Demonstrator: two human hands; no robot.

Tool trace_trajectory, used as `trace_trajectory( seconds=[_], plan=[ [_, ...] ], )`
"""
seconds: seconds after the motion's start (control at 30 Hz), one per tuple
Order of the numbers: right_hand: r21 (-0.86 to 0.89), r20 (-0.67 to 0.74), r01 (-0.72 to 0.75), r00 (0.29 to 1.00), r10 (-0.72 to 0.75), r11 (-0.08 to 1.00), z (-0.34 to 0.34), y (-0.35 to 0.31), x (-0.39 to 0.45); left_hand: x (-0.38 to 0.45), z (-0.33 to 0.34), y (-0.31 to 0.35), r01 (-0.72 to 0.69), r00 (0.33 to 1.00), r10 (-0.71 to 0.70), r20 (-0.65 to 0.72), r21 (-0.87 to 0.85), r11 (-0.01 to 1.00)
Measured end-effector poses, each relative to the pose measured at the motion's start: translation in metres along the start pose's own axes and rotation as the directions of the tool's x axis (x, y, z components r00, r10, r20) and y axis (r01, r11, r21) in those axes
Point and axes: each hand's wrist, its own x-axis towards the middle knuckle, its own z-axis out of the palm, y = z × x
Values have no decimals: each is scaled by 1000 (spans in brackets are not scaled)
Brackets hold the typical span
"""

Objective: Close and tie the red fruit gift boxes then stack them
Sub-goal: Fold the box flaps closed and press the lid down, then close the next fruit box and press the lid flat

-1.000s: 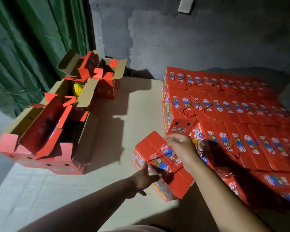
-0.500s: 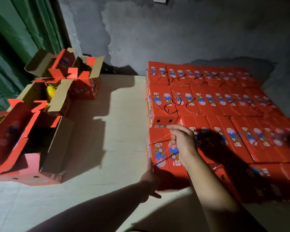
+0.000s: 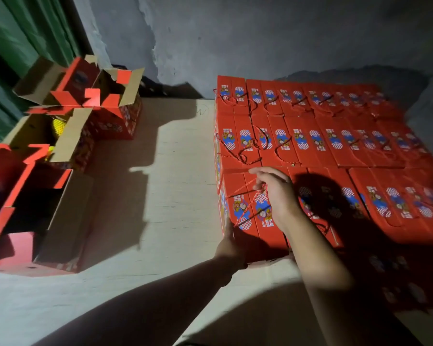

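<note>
A closed red gift box with cartoon prints sits at the near left corner of a large block of closed red boxes. My right hand hovers over its top and pinches the red cord handle. My left hand presses flat against the box's near left side. Three open red boxes stand on the left: a near one, a middle one showing yellow fruit netting, and a far one.
Everything rests on a pale cardboard-covered floor. A green curtain hangs at the left and a grey patchy wall rises behind the boxes. Loose red cords lie on the tops of the stacked boxes.
The box was turned from a skewed position and slid against the block of closed boxes. My right hand kept hold of the cord; my left hand moved along the box's side.
</note>
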Motion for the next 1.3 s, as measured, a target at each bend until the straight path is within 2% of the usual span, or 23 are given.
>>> trace_trajectory(
  seconds=[0.23, 0.4, 0.5, 0.6, 0.73, 0.83, 0.93, 1.03, 1.1, 1.17, 1.23, 1.3],
  plan=[
    [-203, -4, -82, 997, 83, 976, -10, 20, 8, 14, -14, -16, -11, 999, 14, 42, -79, 997],
    [-290, -25, -123, 992, 121, 949, 5, 36, 0, 20, -30, -23, -100, 994, 99, 44, 12, 995],
    [-487, -65, -198, 979, 191, 851, 22, 40, -9, 18, -49, -20, -144, 990, 144, 1, 86, 986],
    [-646, -113, -115, 992, 55, 755, 51, 37, -25, 13, -83, -16, -150, 986, 154, -58, 65, 987],
    [-551, 77, 73, 996, -36, 832, 123, 29, -56, -10, -143, -15, -194, 966, 199, -163, 49, 980],
    [-500, 254, 150, 967, -21, 853, 184, 27, -83, -34, -190, -19, -243, 944, 255, -211, 82, 967],
    [-477, 378, 139, 924, 60, 868, 237, 28, -106, -58, -242, -28, -303, 909, 325, -261, 123, 945],
    [-455, 427, 115, 899, 103, 883, 270, 28, -120, -77, -297, -41, -337, 851, 421, -314, 288, 896],
    [-451, 451, 110, 885, 120, 886, 284, 29, -125, -81, -334, -51, -275, 768, 513, -383, 526, 805],
    [-440, 462, 100, 878, 129, 893, 292, 32, -129, -78, -369, -58, -99, 678, 600, -425, 756, 647],
    [-448, 461, 91, 876, 143, 889, 295, 35, -132, -75, -395, -59, 65, 657, 553, -512, 770, 635],
    [-454, 450, 69, 878, 162, 888, 293, 38, -137, -70, -413, -62, 158, 683, 470, -559, 741, 652]
  ],
)
